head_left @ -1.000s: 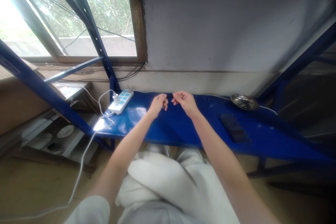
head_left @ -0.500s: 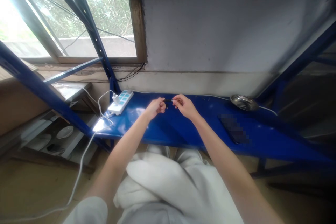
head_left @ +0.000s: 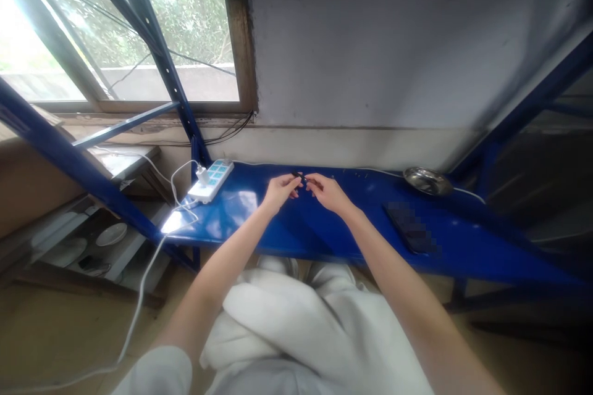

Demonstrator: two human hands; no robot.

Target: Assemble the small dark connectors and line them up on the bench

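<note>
My left hand is closed, its thumb and fingers pinched on a small black object that is too small to name. Close beside it, my right hand is closed too, thumb and fingertips pressed together at the right end of the black object. Whether the right fingers grip that same object or some other tiny piece is hidden. Both hands are over the back half of the blue table. A few tiny bits lie on the table behind my right hand.
A white power strip with a plugged-in cord is at the table's left end. On the right are a shiny metal bowl and a dark, blurred flat object. Blue posts rise at the left, before a window.
My left hand has turned, and the black object now tilts up above its fingertips instead of lying level between the hands. My hands are slightly closer together.
</note>
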